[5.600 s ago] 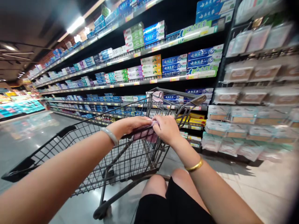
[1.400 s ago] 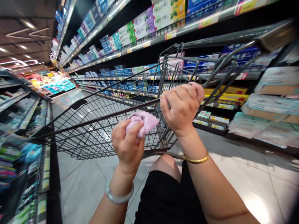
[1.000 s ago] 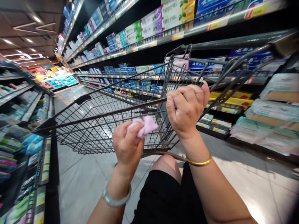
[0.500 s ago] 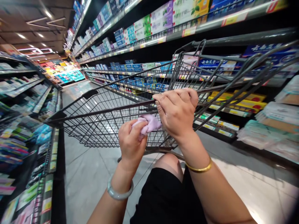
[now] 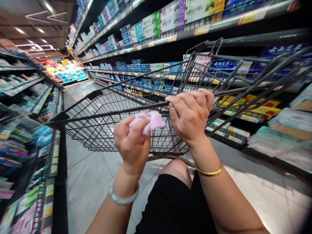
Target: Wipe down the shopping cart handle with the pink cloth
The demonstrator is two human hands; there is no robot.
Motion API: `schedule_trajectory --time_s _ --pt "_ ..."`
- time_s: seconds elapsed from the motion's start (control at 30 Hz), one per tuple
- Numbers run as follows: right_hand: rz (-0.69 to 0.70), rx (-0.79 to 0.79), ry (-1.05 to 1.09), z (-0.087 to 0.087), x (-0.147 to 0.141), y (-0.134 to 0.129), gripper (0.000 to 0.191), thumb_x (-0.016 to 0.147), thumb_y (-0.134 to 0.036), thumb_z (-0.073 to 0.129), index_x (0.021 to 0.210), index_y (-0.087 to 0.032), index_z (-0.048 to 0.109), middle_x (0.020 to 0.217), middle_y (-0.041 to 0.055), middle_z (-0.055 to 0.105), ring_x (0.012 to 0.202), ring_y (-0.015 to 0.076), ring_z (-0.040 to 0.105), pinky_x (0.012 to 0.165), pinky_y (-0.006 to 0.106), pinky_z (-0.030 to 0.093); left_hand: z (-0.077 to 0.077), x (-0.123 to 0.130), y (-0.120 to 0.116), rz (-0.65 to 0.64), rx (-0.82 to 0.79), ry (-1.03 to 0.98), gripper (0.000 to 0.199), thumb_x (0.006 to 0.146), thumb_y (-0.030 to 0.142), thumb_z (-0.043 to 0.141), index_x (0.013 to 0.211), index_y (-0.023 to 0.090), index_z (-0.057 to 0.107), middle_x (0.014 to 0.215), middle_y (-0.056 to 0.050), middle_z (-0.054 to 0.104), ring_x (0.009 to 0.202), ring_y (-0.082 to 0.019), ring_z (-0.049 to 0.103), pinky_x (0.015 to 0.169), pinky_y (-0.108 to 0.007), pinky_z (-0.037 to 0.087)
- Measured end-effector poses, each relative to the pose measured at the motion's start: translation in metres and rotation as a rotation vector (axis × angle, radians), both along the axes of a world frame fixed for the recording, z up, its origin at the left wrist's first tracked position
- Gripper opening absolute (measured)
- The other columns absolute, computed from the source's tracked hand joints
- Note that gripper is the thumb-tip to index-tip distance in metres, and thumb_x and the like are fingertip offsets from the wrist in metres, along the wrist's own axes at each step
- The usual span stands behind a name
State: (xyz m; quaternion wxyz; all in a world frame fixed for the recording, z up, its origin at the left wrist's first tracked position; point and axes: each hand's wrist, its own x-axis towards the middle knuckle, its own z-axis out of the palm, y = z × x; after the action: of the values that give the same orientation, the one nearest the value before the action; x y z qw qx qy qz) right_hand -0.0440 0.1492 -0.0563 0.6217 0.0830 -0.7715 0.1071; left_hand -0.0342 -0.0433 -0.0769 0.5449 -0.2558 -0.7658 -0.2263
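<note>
One long black multi-tier shelf unit (image 5: pixel 185 34), one dark-grey metal wire-mesh shopping cart (image 5: pixel 102 115) in front.
Shelf unit: stacked rectangular cardboard boxes (image 5: pixel 169 16), mostly blue and white, some green, purple or orange. Right grip (image 5: pixel 190 118): curled closed over the cart's near top rim (image 5: pixel 143 108). Left grip (image 5: pixel 131 141): pinching a crumpled, fuzzy lilac cloth (image 5: pixel 156 120). Cloth position: projecting from the left grip toward the right, just below the rim; contact with the mesh cannot be told. Wrists: smooth pale grey-green bangle (image 5: pixel 119 199) left, thin gold-coloured bangle (image 5: pixel 210 173) right.
</note>
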Motion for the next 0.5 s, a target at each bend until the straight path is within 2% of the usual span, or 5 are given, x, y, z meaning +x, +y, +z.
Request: schedule_trajectory --time_s 0.1,0.2,0.3,0.37,0.5 --pt "-0.007 -0.008 -0.017 -0.001 0.000 0.000 0.025 0.104 -0.040 0.052 0.112 -0.033 0.074 0.104 -0.0018 0.076 0.108 0.0212 0.058 0.115 0.045 0.030 -0.004 -0.002 0.008 0.000 -0.065 0.034 0.029 0.084 0.014 0.069 0.111 0.025 0.072 0.116 -0.010 0.069 0.110 -0.026 0.064 0.098 -0.045 0.048" --pt "-0.039 -0.009 -0.108 -0.001 0.001 -0.001 0.029 0.106 -0.041 0.046 0.114 -0.035 0.074 0.106 0.0003 0.075 0.112 0.0223 0.057 0.116 0.048 0.028 -0.036 0.005 0.017 -0.032 -0.189 -0.030 0.026 0.084 0.012 0.068 0.105 0.026 0.075 0.112 -0.009 0.069 0.109 -0.029 0.063 0.095 -0.047 0.047" --pt "-0.044 -0.001 -0.106 0.000 0.002 -0.001 0.030 0.106 -0.041 0.045 0.114 -0.036 0.073 0.105 0.0002 0.074 0.111 0.0222 0.057 0.116 0.048 0.029 -0.061 0.011 0.009 -0.090 -0.280 -0.135 0.028 0.085 0.010 0.067 0.105 0.027 0.074 0.108 -0.008 0.070 0.104 -0.026 0.063 0.091 -0.043 0.048" --pt "-0.040 0.006 -0.094 0.000 0.002 -0.001 0.031 0.107 -0.041 0.044 0.115 -0.035 0.073 0.105 0.0000 0.074 0.110 0.0223 0.057 0.116 0.048 0.029 -0.058 0.010 -0.004 -0.082 -0.234 -0.130 0.028 0.085 0.010 0.068 0.107 0.026 0.073 0.109 -0.008 0.069 0.105 -0.025 0.063 0.092 -0.042 0.049" --pt "-0.056 0.008 -0.152 0.000 0.003 0.000 0.034 0.107 -0.043 0.040 0.117 -0.037 0.073 0.108 0.0004 0.074 0.113 0.0239 0.058 0.117 0.050 0.029 -0.020 -0.001 -0.016 0.006 0.021 -0.023 0.033 0.083 0.010 0.072 0.111 0.025 0.069 0.113 -0.007 0.070 0.109 -0.023 0.064 0.099 -0.041 0.048"
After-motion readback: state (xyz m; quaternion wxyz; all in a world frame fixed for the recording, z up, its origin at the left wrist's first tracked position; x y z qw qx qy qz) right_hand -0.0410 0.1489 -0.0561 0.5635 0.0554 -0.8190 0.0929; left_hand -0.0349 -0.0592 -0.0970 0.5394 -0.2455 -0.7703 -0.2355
